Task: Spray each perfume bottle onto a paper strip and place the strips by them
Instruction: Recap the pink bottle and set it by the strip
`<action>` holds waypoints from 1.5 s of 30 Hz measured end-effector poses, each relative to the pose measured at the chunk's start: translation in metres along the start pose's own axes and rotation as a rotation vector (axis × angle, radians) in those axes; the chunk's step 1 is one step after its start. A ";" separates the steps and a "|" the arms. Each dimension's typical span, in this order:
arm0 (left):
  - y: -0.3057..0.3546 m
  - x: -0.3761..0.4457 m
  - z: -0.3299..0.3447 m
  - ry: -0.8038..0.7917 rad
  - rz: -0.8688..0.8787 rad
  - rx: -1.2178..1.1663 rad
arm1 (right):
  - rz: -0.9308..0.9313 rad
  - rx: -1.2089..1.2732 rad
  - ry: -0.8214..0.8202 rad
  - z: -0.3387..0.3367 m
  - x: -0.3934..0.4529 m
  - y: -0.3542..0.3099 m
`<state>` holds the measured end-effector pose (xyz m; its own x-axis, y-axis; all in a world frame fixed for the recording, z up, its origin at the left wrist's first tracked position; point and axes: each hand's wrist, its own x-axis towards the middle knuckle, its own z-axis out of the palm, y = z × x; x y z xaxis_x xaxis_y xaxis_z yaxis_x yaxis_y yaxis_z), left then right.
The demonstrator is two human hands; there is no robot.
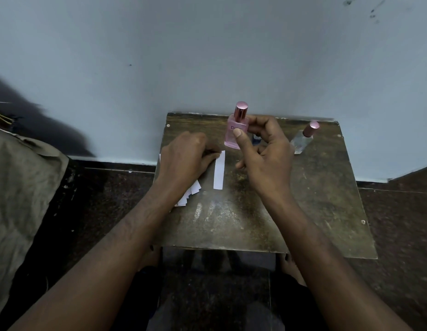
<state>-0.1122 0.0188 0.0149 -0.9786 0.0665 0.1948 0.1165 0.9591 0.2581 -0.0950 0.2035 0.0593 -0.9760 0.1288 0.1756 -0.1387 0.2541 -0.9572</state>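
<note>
Near the far edge of the table (327,211), about mid-width, the right hand (265,154) holds a pink perfume bottle (235,132) upright, off the top; thumb pressed on the bottle's front, other fingers curled behind it; pink metallic cap (241,109) on; bottle tilted a bit w/ cap leaning away from the person. Just left of it, the left hand (186,156) is palm-down w/ fingertips pinching the far end of a single white paper strip (219,172); strip lies flat, running far-to-near, approx. centre of the table, just below the held bottle. Under the left wrist, toward the table's left edge, a fanned bunch of spare strips (189,195) pokes out; count unclear, mostly hidden by the hand. Toward the far right corner stands a clear perfume bottle (301,142) w/ pink cap, well apart from the strip. Between the two bottles, behind the right hand's fingers, a small dark object (256,137) shows; too hidden to say what it is. Table sits against a pale wall (207,56); dark floor (398,211) around it.
</note>
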 end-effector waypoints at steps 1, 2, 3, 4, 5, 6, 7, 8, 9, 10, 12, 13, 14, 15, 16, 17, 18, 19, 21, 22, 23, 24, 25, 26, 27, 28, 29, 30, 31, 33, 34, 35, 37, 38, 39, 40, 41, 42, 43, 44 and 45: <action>0.000 0.000 0.000 0.003 -0.001 -0.007 | -0.001 0.000 -0.002 0.001 0.000 0.000; -0.001 0.000 0.000 0.008 -0.003 -0.018 | 0.000 0.000 -0.005 0.002 -0.001 0.000; 0.000 -0.001 -0.001 0.016 -0.006 -0.024 | -0.001 0.000 -0.009 0.002 -0.001 -0.001; 0.000 -0.001 -0.004 0.022 -0.010 -0.030 | -0.005 0.001 -0.012 0.002 -0.002 -0.001; 0.000 -0.002 -0.007 0.029 -0.005 -0.040 | -0.011 0.000 -0.016 0.002 -0.002 -0.001; 0.000 -0.003 -0.009 0.036 0.005 -0.049 | -0.014 0.000 -0.019 0.002 -0.003 -0.001; -0.001 -0.004 -0.011 0.039 0.010 -0.051 | -0.014 0.000 -0.025 0.002 -0.003 0.000; -0.002 -0.005 -0.013 0.040 0.008 -0.052 | -0.009 0.001 -0.033 0.003 -0.003 0.000; -0.004 -0.006 -0.015 0.035 -0.004 -0.058 | 0.000 -0.003 -0.044 0.004 -0.003 0.001; -0.004 -0.007 -0.016 0.032 -0.017 -0.071 | 0.011 -0.014 -0.056 0.005 -0.003 0.002; -0.003 -0.009 -0.017 0.019 -0.028 -0.100 | 0.026 -0.039 -0.084 0.008 -0.002 0.004; -0.002 -0.010 -0.017 0.014 -0.022 -0.112 | 0.026 -0.046 -0.099 0.009 -0.001 0.005; -0.002 -0.011 -0.017 0.008 -0.018 -0.122 | 0.024 -0.050 -0.113 0.010 -0.001 0.006; -0.001 -0.012 -0.016 0.001 -0.018 -0.129 | 0.026 -0.052 -0.125 0.011 0.000 0.007; -0.001 -0.012 -0.016 -0.005 -0.023 -0.139 | 0.030 -0.055 -0.134 0.012 0.000 0.008; -0.001 -0.012 -0.015 -0.010 -0.031 -0.151 | 0.034 -0.061 -0.142 0.013 0.000 0.010; -0.001 -0.012 -0.014 -0.010 -0.038 -0.158 | 0.039 -0.071 -0.151 0.014 0.000 0.011; -0.001 -0.013 -0.013 -0.004 -0.042 -0.158 | 0.045 -0.080 -0.160 0.015 -0.001 0.012; 0.001 -0.014 -0.012 0.012 -0.043 -0.146 | 0.052 -0.091 -0.175 0.017 -0.002 0.015; 0.002 -0.014 -0.012 0.020 -0.042 -0.140 | 0.054 -0.092 -0.180 0.018 -0.002 0.015; 0.002 -0.014 -0.011 0.024 -0.047 -0.136 | 0.056 -0.090 -0.183 0.018 -0.002 0.015; 0.002 -0.014 -0.010 0.025 -0.060 -0.134 | 0.057 -0.083 -0.183 0.019 -0.001 0.016; 0.002 -0.014 -0.009 0.022 -0.075 -0.133 | 0.056 -0.079 -0.183 0.020 -0.001 0.016; 0.002 -0.014 -0.009 0.020 -0.087 -0.133 | 0.053 -0.081 -0.183 0.020 0.000 0.016; 0.003 -0.014 -0.008 0.020 -0.094 -0.132 | 0.047 -0.088 -0.184 0.021 0.000 0.017; 0.003 -0.014 -0.007 0.021 -0.096 -0.133 | 0.041 -0.094 -0.186 0.022 0.000 0.019; 0.004 -0.014 -0.007 0.022 -0.100 -0.136 | 0.040 -0.097 -0.190 0.022 0.000 0.020; 0.004 -0.014 -0.007 0.023 -0.106 -0.138 | 0.040 -0.095 -0.195 0.023 0.000 0.022; 0.004 -0.015 -0.007 0.026 -0.114 -0.138 | 0.042 -0.090 -0.201 0.023 0.001 0.023; 0.004 -0.015 -0.007 0.031 -0.124 -0.136 | 0.050 -0.089 -0.208 0.024 0.002 0.025; 0.004 -0.015 -0.007 0.032 -0.122 -0.139 | 0.054 -0.095 -0.209 0.024 0.002 0.026; 0.005 -0.015 -0.007 0.032 -0.117 -0.140 | 0.056 -0.102 -0.211 0.024 0.002 0.027; 0.006 -0.016 -0.007 0.033 -0.101 -0.143 | 0.052 -0.107 -0.215 0.024 0.002 0.028; 0.006 -0.016 -0.007 0.034 -0.096 -0.148 | 0.052 -0.103 -0.217 0.024 0.002 0.029; 0.005 -0.016 -0.007 0.036 -0.091 -0.154 | 0.051 -0.097 -0.219 0.024 0.002 0.029; 0.005 -0.016 -0.007 0.039 -0.087 -0.157 | 0.050 -0.093 -0.222 0.024 0.002 0.029; 0.005 -0.016 -0.006 0.043 -0.084 -0.156 | 0.048 -0.094 -0.225 0.024 0.002 0.029; 0.006 -0.016 -0.006 0.046 -0.082 -0.153 | 0.044 -0.098 -0.230 0.023 0.003 0.030; 0.006 -0.016 -0.006 0.049 -0.080 -0.149 | 0.043 -0.105 -0.234 0.022 0.002 0.029; 0.006 -0.016 -0.006 0.050 -0.078 -0.144 | 0.045 -0.114 -0.235 0.022 0.002 0.029; 0.006 -0.016 -0.006 0.052 -0.078 -0.139 | 0.050 -0.118 -0.234 0.021 0.002 0.028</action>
<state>-0.0946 0.0217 0.0190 -0.9760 -0.0248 0.2165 0.0660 0.9131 0.4024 -0.1044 0.1912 0.0278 -0.9953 -0.0778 0.0574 -0.0820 0.3649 -0.9274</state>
